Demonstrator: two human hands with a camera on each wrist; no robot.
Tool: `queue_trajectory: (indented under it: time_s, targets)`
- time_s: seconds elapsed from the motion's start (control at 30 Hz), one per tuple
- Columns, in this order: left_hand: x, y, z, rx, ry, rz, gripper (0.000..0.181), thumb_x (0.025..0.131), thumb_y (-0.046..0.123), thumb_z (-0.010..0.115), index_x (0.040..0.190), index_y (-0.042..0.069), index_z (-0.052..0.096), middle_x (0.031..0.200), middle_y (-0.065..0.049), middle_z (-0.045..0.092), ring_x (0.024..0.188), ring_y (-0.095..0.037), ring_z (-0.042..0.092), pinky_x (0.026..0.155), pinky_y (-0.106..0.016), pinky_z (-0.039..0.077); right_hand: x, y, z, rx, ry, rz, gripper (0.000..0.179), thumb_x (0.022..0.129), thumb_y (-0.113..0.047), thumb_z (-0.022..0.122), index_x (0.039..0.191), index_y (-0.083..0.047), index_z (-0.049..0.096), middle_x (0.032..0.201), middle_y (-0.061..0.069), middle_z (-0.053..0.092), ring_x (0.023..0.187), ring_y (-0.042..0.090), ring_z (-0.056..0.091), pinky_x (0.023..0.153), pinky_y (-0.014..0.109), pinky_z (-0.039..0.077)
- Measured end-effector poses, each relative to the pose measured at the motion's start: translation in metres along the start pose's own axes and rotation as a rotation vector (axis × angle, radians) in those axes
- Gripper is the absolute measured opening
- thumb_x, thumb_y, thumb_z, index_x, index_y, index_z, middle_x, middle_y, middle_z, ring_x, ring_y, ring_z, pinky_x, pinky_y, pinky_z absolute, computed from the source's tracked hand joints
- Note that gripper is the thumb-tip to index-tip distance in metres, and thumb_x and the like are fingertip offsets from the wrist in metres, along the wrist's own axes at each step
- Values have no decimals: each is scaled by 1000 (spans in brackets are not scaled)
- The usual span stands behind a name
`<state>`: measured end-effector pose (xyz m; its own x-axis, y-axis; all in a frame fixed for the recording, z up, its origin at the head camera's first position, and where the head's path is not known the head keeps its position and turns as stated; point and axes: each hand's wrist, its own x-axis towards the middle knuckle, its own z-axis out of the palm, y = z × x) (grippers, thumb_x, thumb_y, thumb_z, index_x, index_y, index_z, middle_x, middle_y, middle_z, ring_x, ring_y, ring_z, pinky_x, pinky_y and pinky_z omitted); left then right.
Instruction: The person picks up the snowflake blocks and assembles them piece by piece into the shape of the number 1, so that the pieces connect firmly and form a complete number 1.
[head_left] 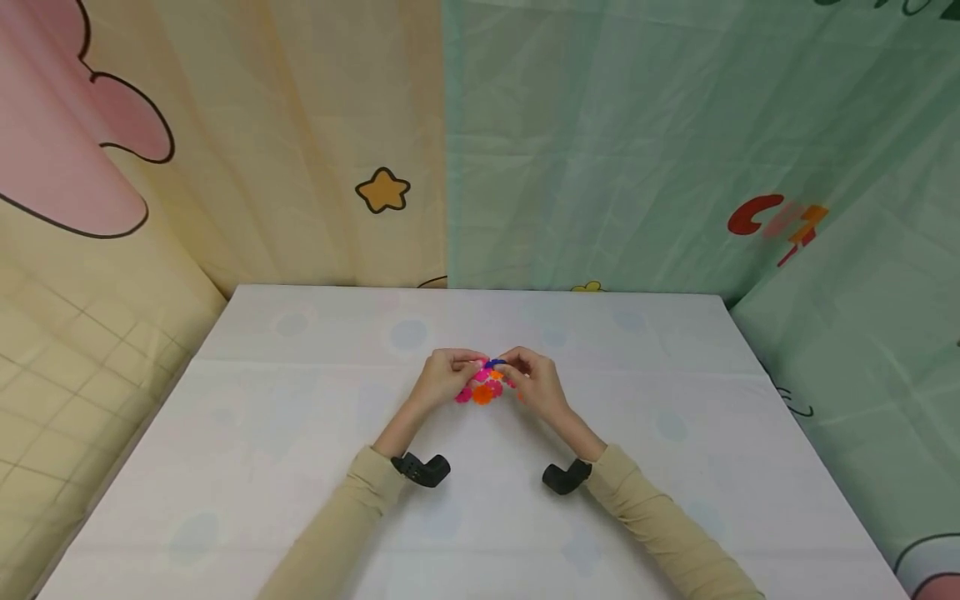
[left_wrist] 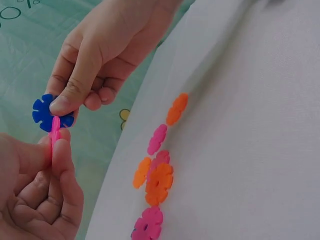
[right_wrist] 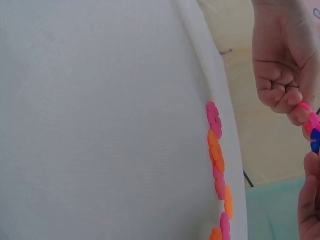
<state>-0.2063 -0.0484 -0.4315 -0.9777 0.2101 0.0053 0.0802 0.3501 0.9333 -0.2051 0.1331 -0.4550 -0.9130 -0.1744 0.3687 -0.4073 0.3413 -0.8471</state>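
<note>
My left hand (head_left: 442, 379) pinches a pink flower-shaped notched plastic disc (left_wrist: 55, 131) between thumb and fingers, its edge turned up. A blue disc of the same kind (left_wrist: 42, 113) is pinched by my right hand (head_left: 538, 385), thumb across its face. The pink disc's upper edge meets the blue one's lower rim, the two at an angle to each other. Both hands are raised near the middle of the table, close together. In the right wrist view the blue disc (right_wrist: 315, 141) shows only partly, at the frame's edge.
Several loose pink and orange discs lie near the hands, among them an orange disc (left_wrist: 159, 183), a pink disc (left_wrist: 148, 224) and an orange one (left_wrist: 177, 109) farther off. A white cloth covers the table (head_left: 300, 467). Patterned curtains (head_left: 585, 150) hang behind and beside it.
</note>
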Motion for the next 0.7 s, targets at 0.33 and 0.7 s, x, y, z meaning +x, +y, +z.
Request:
queue_trajectory:
  time_s: [0.33, 0.7]
  targets:
    - [-2, -4, -1, -47, -136, 25, 26, 97, 12, 54, 121, 3, 63, 68, -13, 64, 70, -44, 57, 49, -20, 39, -1, -29, -16, -108, -44, -14, 15, 85, -4, 70, 97, 5, 70, 90, 19, 70, 78, 29, 62, 72, 22, 52]
    - [-4, -4, 4, -43, -199, 33, 34, 98, 24, 55, 124, 2, 56, 96, -22, 69, 63, -19, 53, 53, -22, 40, 2, -7, -17, -85, 19, 42, 22, 83, -17, 75, 100, -4, 72, 91, 12, 71, 84, 23, 63, 71, 20, 50]
